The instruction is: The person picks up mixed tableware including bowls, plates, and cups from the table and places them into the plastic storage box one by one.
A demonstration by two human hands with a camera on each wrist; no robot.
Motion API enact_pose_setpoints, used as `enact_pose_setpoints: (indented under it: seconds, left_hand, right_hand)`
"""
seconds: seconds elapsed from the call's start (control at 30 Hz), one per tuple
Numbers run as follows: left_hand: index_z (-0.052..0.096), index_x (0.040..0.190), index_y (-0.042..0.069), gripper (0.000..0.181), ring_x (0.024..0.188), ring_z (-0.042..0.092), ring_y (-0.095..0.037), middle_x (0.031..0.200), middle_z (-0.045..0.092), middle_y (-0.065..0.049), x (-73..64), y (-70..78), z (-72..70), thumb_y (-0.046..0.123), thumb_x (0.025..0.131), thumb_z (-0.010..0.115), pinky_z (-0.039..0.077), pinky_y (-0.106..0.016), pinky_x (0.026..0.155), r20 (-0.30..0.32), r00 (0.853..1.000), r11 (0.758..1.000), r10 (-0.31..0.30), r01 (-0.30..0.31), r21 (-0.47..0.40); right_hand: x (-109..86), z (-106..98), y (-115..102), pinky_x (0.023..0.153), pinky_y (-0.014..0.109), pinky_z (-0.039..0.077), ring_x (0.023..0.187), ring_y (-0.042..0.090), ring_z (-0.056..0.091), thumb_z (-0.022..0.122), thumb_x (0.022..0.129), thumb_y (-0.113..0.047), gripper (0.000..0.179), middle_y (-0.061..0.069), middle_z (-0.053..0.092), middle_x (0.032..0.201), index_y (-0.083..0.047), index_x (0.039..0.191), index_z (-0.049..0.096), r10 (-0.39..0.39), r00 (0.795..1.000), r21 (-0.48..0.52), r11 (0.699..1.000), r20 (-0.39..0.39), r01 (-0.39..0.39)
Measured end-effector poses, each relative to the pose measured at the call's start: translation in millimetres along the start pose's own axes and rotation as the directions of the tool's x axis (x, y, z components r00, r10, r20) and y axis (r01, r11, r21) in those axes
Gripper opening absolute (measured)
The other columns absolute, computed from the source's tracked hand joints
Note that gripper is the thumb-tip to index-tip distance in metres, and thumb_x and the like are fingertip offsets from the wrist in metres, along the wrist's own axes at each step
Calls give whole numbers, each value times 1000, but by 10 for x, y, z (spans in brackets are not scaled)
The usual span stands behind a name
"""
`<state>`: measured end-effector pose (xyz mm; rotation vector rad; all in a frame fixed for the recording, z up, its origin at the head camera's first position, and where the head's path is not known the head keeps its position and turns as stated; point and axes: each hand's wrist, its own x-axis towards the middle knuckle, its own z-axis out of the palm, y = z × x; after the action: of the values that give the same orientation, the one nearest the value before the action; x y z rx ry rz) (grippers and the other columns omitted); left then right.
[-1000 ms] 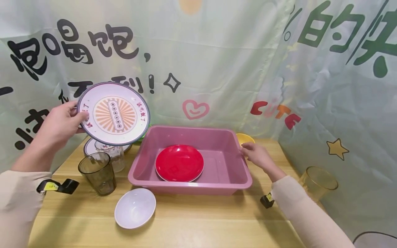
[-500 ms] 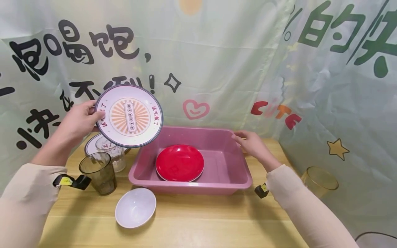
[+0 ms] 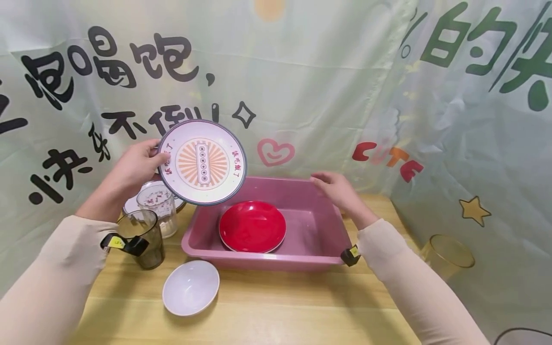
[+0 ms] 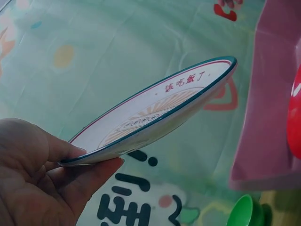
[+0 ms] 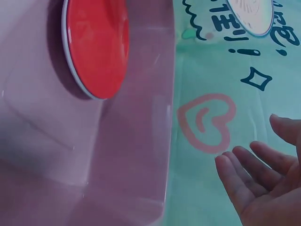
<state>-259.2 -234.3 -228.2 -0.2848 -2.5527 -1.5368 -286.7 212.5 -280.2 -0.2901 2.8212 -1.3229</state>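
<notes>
A green curtain (image 3: pixel 310 96) reads "CUTE" behind; the left hand (image 3: pixel 140 164) pinches a plate (image 3: pixel 202 163) lettered "该吃饭了", the right hand (image 3: pixel 338 188) relaxed

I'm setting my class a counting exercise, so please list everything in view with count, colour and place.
Patterned plate: 1, white, raised near the basin's left end
Basin: 1, pink, on the table
Red plate: 1, red, inside the basin
Bowl: 1, white, front left of the basin
Dark glass: 1, smoky, left of the basin
Clear glass: 1, colourless, behind the dark glass
Second plate: 1, white, partly hidden behind the clear glass
Amber glass: 1, amber, far right
Cup or bowl: 1, green, left wrist view
Table: 1, light wood, beneath
Backdrop: count unclear, pale green, behind
Wrist cameras: 2, black, on the wrists
Sleeves: 2, beige
Left hand: 1, bare, gripping the patterned plate
Right hand: 1, bare, by the basin's far right corner
</notes>
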Motion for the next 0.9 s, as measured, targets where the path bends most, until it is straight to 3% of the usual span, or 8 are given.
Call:
enact_pose_setpoints:
  seconds: [0.13,0.3,0.53,0.67,0.9]
  left_hand:
    - [36,145,-7,44,75,64,-9,106,62,-20,45,29,104,9,104,41,59,-29,71,4,1000,998,7,-7,-57]
    - [38,143,-7,42,71,64,-12,98,63,-13,103,56,218,9,104,42,60,-32,68,14,1000,992,-9,11,-125]
    - [35,148,-3,46,74,63,-10,111,61,-20,171,87,399,13,105,41,59,-31,71,34,998,985,-51,56,-165]
    - [35,149,0,46,80,63,-12,118,57,-22,194,97,501,15,106,40,59,-30,74,50,996,980,-71,79,-184]
    - [35,150,4,47,91,58,-16,124,53,-19,248,98,637,18,106,40,57,-32,81,52,992,971,-115,123,-206]
  right_hand:
    - [35,49,-50,97,43,50,112,27,62,60,98,-36,54,11,55,138,-9,143,49,1,1000,145,989,16,-3]
    - [106,114,-79,100,44,48,115,30,60,64,96,-32,55,16,55,135,-3,140,50,-14,1000,325,946,25,5]
    - [180,182,-96,100,43,47,117,33,59,64,96,-32,56,18,57,133,-1,141,48,4,999,413,910,42,-21]
    - [212,224,-103,101,42,47,120,34,57,63,97,-28,56,22,55,135,0,142,46,32,998,509,859,61,-58]
    - [281,272,-95,101,44,47,111,29,64,59,100,-20,45,25,56,132,3,137,49,43,996,655,752,73,-81]
